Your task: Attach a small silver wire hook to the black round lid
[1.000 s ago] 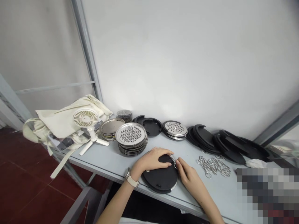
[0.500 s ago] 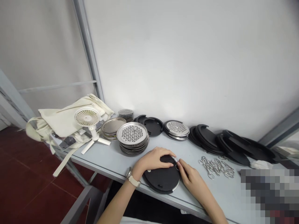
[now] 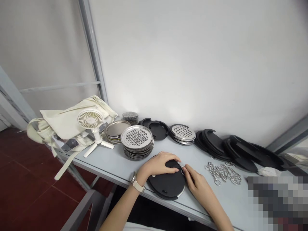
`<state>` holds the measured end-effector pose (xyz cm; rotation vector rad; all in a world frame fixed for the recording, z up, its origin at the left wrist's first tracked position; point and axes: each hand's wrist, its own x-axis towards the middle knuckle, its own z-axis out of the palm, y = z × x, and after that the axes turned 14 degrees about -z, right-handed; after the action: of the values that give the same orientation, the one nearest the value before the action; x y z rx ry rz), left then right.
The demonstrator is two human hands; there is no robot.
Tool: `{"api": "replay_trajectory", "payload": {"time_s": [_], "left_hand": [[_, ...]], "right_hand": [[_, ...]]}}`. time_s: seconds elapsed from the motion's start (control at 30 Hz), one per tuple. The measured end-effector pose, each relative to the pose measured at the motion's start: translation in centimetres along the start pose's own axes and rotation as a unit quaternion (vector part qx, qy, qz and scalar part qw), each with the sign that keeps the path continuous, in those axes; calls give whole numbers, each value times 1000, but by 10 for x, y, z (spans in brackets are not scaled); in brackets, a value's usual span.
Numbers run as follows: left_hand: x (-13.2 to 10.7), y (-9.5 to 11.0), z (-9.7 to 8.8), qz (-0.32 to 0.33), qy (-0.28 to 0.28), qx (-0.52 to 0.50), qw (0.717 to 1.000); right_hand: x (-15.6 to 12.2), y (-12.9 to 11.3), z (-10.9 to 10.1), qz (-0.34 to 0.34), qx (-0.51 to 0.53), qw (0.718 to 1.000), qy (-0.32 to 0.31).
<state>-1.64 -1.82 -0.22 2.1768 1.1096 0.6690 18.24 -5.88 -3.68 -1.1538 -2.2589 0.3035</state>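
Okay, black disc (image 3: 167, 185) lying flat right at front edge of grey table (image 3: 107, 162), thin steel rim showing lower R side. L hand (image 3: 157, 164) on top of disc, palm down, L fingers (image 3: 172, 158) together & curled over far edge, clamped on it; watch (image 3: 136, 183) on L wrist. R hand (image 3: 198, 188) beside disc, R fingertips (image 3: 184, 170) pinched together on small metal ring (image 3: 182, 171) at disc edge; exact hold too small to make out. Behind hands, along wall (image 3: 192, 64): stack of holed steel plates (image 3: 137, 141) closest, just beyond L hand, w/ stack of plain metal discs (image 3: 115, 131) & small mesh discs (image 3: 130, 117) to its L. Further R, black notched rings (image 3: 156, 130), 2nd stack of holed plates (image 3: 182, 133), more black rings (image 3: 211, 146). Loose pile of metal clips (image 3: 223, 173) on table R of R hand. Far L: small white fan (image 3: 90, 119) on tripod stand, next to cream cloth bag (image 3: 67, 123). Red tile floor (image 3: 24, 192) below. Lower R corner pixelated, can't tell what's there.
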Motion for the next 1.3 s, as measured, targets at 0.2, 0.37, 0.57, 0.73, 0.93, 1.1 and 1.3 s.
{"api": "replay_trajectory", "payload": {"time_s": [0.2, 0.37, 0.57, 0.73, 0.93, 1.1, 1.3], "left_hand": [[0, 0, 0, 4, -7, 3, 1000], [-1, 0, -1, -6, -14, -1, 1000], [0, -2, 1, 3, -12, -4, 1000], [-2, 0, 0, -10, -16, -8, 1000], [-2, -2, 0, -1, -12, -14, 1000], [-2, -3, 2, 2, -7, 2, 1000], [-2, -2, 1, 0, -6, 13, 1000]], "right_hand": [[-1, 1, 1, -9, 0, 1000, 5], [-3, 1, 0, -8, 1, 1000, 6], [-5, 2, -1, 0, 10, 1000, 2], [-5, 3, 0, 8, 16, 1000, 5], [-3, 4, 3, 31, 53, 998, 8], [-2, 6, 4, 36, 45, 998, 0], [-2, 5, 2, 34, 34, 999, -7]]}}
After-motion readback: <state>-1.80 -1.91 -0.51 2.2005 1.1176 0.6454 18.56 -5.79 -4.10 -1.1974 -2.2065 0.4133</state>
